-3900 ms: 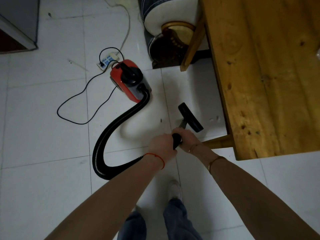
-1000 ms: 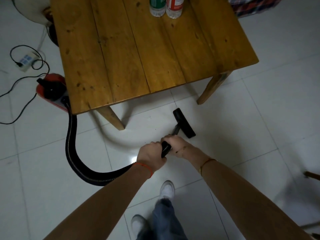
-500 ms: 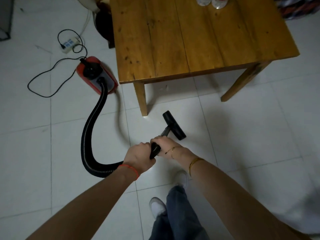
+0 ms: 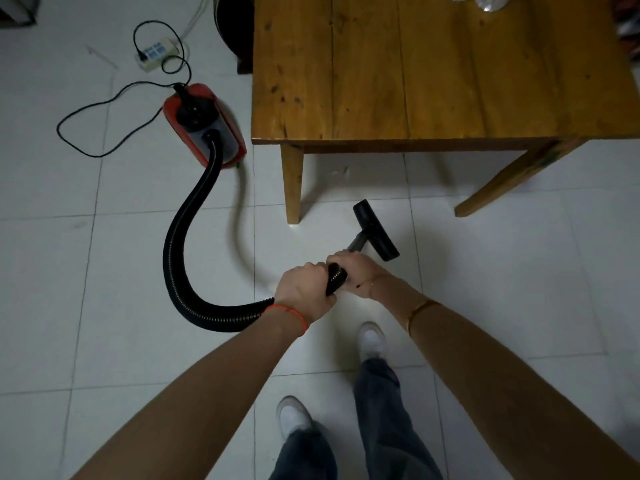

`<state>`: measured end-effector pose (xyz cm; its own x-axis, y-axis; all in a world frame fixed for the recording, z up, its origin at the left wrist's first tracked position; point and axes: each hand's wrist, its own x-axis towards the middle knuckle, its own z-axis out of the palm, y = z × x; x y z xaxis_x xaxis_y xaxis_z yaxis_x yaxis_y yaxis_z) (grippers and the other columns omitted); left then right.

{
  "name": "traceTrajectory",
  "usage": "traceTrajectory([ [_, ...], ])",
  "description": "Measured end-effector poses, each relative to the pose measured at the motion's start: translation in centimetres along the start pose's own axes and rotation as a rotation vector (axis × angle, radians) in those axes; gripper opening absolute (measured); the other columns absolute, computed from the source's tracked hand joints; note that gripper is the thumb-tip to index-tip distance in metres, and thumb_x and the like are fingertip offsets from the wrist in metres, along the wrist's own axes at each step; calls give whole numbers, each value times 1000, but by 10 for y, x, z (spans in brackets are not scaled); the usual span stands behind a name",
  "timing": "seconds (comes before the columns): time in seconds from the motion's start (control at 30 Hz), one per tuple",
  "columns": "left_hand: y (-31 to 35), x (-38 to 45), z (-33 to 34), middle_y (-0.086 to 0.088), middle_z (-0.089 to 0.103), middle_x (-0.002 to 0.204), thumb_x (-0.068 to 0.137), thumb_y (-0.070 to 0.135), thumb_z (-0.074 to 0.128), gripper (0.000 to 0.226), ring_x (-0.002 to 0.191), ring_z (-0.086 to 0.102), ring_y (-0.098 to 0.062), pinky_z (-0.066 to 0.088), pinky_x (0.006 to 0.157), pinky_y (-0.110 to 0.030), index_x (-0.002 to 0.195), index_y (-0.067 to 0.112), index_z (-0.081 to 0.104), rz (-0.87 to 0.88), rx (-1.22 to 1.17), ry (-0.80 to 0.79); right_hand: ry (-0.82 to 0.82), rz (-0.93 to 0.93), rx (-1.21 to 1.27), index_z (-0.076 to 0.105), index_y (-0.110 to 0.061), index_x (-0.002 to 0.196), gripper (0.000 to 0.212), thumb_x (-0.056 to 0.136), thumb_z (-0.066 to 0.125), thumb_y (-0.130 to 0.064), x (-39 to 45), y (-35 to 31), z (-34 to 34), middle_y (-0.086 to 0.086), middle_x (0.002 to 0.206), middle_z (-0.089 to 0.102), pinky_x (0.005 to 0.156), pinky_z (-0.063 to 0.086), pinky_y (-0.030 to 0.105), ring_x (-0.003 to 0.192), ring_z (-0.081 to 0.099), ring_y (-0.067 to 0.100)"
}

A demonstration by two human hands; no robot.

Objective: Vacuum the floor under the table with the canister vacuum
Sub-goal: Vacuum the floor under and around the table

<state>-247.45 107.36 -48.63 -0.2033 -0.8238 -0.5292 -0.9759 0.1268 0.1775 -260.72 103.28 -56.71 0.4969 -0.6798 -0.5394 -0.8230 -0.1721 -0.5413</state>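
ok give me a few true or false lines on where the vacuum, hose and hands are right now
1. Both the left hand and the right hand grip the hose handle. True.
2. The floor nozzle is on top of the table. False: it sits on the tiled floor in front of the table.
3. The red canister vacuum stands on the floor beside the table's left edge. True.
4. The power cord is unplugged. False: it runs to a power strip.

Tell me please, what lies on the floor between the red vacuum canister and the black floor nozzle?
In the head view, the near left table leg stands between the canister and the nozzle; otherwise only bare white tiles.
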Motion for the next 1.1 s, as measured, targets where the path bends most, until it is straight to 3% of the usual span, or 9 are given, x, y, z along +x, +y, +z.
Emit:
traceTrajectory([
  [0.4,74,159,37,-8,63,101,86,24,55,27,89,62,-27,39,65,-28,110,10,55,27,-123,155,144,39,-145,61,-2,92,10,83,58,-6,57,146,-65,17,95,63,87,45,41,94,57,30],
  [0.67,78,242,85,-11,62,108,87,22,55,28,97,61,-30,37,69,-29,112,10,56,103,-50,312,298,78,-264,61,-11,108,29,80,66,-9,112,215,-54,15,109,60,91,47,38,103,58,32],
  [0.93,54,261,122,-10,61,115,88,21,55,31,105,60,-29,46,78,-33,117,10,55,121,100,461,532,47,-263,58,-4,107,24,83,60,-5,138,221,-14,18,110,59,75,39,27,100,57,31],
  [1.1,26,228,138,-8,63,105,87,21,55,28,91,64,-27,48,72,-32,114,12,57,109,107,497,585,-17,-231,48,-9,105,29,81,63,-6,134,190,23,16,107,56,68,42,30,94,58,31],
])
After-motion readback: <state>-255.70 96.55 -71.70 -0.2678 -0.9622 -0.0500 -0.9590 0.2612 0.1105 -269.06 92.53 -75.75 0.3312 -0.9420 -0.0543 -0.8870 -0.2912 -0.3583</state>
